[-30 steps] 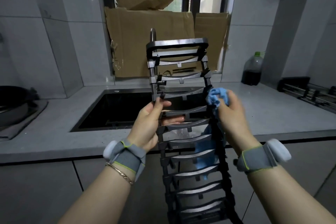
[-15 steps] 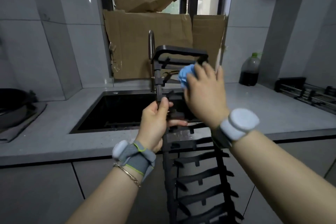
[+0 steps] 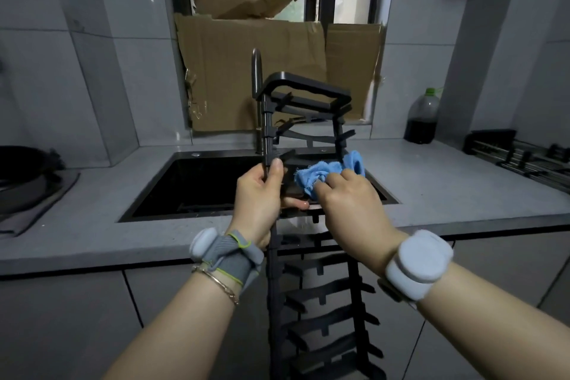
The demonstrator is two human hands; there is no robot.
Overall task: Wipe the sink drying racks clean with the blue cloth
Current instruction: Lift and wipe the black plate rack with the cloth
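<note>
A long black slatted drying rack (image 3: 308,105) hangs upright in front of the sink, its lower slats dropping past the counter edge. My left hand (image 3: 262,197) grips the rack's left rail about halfway up. My right hand (image 3: 348,210) presses a bunched blue cloth (image 3: 327,171) against a slat near the right rail, beside my left hand. Part of the cloth sticks out past the right rail.
A black sink (image 3: 197,185) with a steel tap (image 3: 256,71) lies behind the rack. A dark-liquid bottle (image 3: 422,117) and a second rack (image 3: 521,154) stand on the right counter. A pan (image 3: 27,170) sits far left. Cardboard (image 3: 246,71) covers the window.
My right hand has moved the cloth down from the rack's top slats to the slat level with my left hand. The rack's top has tilted slightly away.
</note>
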